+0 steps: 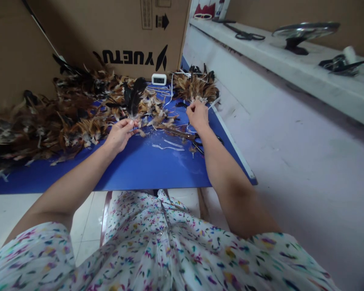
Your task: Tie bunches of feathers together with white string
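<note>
Left of centre, the left hand pinches black feathers; slackening could scatter them. Right of centre, right hand: grip cannot be told.

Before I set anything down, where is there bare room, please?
Along the near edge of the table, between the left arm and right arm, below the white strips. Feathers crowd the left and back; scissors the right.

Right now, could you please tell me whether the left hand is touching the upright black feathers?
Touching: the head view shows the left hand pinching the upright black feathers at their pale base.
</note>
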Action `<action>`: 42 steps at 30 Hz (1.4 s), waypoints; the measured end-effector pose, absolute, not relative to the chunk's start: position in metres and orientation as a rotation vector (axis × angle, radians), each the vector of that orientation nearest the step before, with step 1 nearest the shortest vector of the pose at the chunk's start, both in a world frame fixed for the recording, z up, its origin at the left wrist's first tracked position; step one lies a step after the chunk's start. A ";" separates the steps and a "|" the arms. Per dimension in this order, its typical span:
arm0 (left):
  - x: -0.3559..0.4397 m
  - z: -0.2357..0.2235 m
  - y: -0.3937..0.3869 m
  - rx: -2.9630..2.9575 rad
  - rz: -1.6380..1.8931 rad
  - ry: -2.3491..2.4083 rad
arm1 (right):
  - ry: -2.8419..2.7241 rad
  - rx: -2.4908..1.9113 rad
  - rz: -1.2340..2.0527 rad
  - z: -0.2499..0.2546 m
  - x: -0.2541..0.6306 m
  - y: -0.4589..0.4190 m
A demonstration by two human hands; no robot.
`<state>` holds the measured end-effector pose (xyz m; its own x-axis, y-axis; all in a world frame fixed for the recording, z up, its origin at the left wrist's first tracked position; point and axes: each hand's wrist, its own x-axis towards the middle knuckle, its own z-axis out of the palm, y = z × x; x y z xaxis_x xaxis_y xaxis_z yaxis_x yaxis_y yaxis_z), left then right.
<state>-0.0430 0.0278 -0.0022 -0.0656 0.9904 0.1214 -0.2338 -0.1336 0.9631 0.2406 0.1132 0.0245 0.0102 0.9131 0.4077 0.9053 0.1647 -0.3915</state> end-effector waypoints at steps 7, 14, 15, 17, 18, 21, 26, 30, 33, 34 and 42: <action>-0.043 -0.002 0.028 1.067 1.462 0.967 | -1.752 -1.280 0.410 0.043 0.227 0.098; -0.040 0.003 0.024 1.072 1.407 0.968 | -1.815 -0.902 0.863 0.047 0.203 0.076; -0.040 0.003 0.023 1.085 1.388 0.968 | -1.827 -0.881 0.898 0.047 0.202 0.074; -0.039 0.004 0.022 1.097 1.361 0.961 | -1.841 -0.859 0.937 0.047 0.199 0.071; -0.038 0.004 0.021 1.092 1.352 0.952 | -1.844 -0.859 0.945 0.047 0.199 0.071; -0.038 0.004 0.021 1.048 1.322 0.936 | -1.838 -0.879 0.927 0.046 0.199 0.071; -0.039 0.007 0.020 1.021 1.218 0.997 | -1.821 -0.908 0.870 0.043 0.200 0.076; -0.041 0.007 0.020 1.036 1.183 1.047 | -1.858 -0.888 0.794 0.038 0.201 0.079; -0.040 0.007 0.020 1.039 1.179 1.088 | -1.897 -0.869 0.721 0.035 0.202 0.080; -0.040 0.007 0.020 1.040 1.178 1.102 | -1.908 -0.873 0.702 0.034 0.202 0.079; -0.033 0.012 0.015 1.037 1.192 1.088 | -1.957 -0.945 0.621 0.038 0.199 0.073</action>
<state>-0.0327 0.0152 0.0118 0.0506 0.9953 -0.0831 -0.1734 0.0907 0.9807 0.1987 0.0729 0.0382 -0.3499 0.8043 0.4803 0.3806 0.5905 -0.7116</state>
